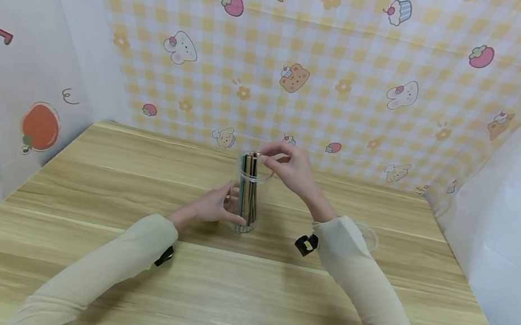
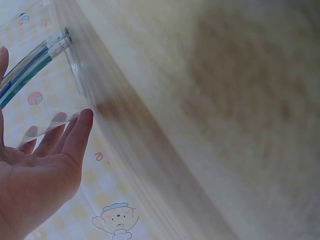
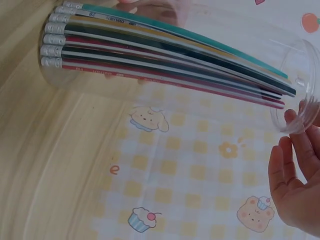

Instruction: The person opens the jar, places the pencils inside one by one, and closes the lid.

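A tall clear plastic jar point(image 1: 258, 199) stands upright on the table, with several pencils point(image 1: 246, 194) in it. In the right wrist view the pencils point(image 3: 165, 55) are green, yellow, black and red, their white eraser ends at the jar's bottom. My left hand point(image 1: 212, 206) grips the jar low on its left side, thumb across the front; the left wrist view has that hand point(image 2: 45, 170) cupped round the clear wall. At the jar's rim point(image 3: 282, 120) is my right hand point(image 1: 292, 170), thumb and forefinger close to the pencil tops. Whether they pinch anything is unclear.
A round clear lid-like piece point(image 1: 367, 236) lies on the wooden table point(image 1: 237, 306), partly behind the right sleeve point(image 1: 363, 287). A checked cloth point(image 1: 270, 33) hangs behind the table, and pale sheets stand at both sides.
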Demonstrator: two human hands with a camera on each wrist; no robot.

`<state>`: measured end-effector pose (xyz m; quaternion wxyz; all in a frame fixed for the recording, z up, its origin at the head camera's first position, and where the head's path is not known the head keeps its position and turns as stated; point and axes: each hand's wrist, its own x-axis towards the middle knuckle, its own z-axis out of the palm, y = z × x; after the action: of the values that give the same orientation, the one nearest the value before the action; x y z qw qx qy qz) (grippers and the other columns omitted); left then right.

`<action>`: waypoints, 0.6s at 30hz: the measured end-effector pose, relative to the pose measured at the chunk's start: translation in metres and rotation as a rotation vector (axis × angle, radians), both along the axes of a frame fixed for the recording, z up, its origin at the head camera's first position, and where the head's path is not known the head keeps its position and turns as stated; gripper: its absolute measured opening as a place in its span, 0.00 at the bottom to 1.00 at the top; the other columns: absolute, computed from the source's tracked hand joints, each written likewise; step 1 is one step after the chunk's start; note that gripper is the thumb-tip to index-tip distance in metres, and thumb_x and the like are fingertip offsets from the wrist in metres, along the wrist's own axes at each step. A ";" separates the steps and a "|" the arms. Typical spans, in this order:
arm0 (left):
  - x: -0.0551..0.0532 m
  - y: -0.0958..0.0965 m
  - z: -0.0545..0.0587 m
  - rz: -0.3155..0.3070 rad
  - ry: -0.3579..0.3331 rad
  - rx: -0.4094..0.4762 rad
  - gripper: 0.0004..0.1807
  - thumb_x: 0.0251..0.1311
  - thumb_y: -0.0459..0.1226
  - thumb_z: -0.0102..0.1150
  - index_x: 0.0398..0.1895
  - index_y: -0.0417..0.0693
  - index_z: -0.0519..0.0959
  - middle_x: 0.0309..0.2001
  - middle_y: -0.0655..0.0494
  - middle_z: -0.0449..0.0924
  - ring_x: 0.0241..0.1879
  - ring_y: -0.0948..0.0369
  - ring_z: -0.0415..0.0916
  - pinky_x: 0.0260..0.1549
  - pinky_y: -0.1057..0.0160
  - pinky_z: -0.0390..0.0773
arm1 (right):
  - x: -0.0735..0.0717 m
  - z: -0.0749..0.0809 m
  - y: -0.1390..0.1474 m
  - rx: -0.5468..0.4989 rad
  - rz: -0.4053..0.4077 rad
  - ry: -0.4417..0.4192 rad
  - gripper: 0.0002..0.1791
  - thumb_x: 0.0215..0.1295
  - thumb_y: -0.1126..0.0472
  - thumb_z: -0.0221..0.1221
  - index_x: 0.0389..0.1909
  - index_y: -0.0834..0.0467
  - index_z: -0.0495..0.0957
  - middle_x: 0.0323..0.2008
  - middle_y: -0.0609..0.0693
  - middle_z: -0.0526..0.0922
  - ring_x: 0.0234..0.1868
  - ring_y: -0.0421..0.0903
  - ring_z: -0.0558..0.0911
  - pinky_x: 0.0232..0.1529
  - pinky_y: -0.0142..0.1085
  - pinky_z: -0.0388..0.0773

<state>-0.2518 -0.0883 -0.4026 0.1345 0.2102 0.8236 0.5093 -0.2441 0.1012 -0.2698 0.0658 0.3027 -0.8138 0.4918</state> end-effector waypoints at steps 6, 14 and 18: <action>0.002 -0.001 0.001 -0.014 0.014 -0.003 0.47 0.41 0.42 0.70 0.63 0.49 0.52 0.57 0.41 0.63 0.56 0.48 0.60 0.55 0.48 0.56 | -0.003 0.001 0.014 -0.049 -0.046 -0.023 0.08 0.58 0.69 0.55 0.36 0.70 0.76 0.38 0.60 0.77 0.39 0.51 0.75 0.39 0.36 0.73; 0.002 -0.001 0.001 0.015 -0.013 -0.024 0.48 0.38 0.43 0.71 0.63 0.54 0.53 0.58 0.45 0.63 0.56 0.51 0.61 0.56 0.50 0.56 | -0.009 -0.002 0.043 -0.120 -0.107 -0.014 0.10 0.59 0.68 0.55 0.38 0.72 0.75 0.36 0.58 0.78 0.38 0.45 0.75 0.39 0.34 0.72; 0.002 -0.001 0.000 0.009 -0.018 -0.010 0.47 0.38 0.42 0.71 0.63 0.53 0.53 0.58 0.44 0.63 0.56 0.50 0.61 0.56 0.50 0.56 | -0.018 -0.012 0.066 -0.142 -0.129 -0.023 0.11 0.59 0.65 0.55 0.39 0.70 0.75 0.36 0.54 0.77 0.38 0.42 0.74 0.40 0.35 0.72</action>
<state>-0.2498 -0.0891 -0.4029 0.1403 0.2013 0.8258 0.5078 -0.2622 0.1671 -0.2821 0.1091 0.2386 -0.7954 0.5463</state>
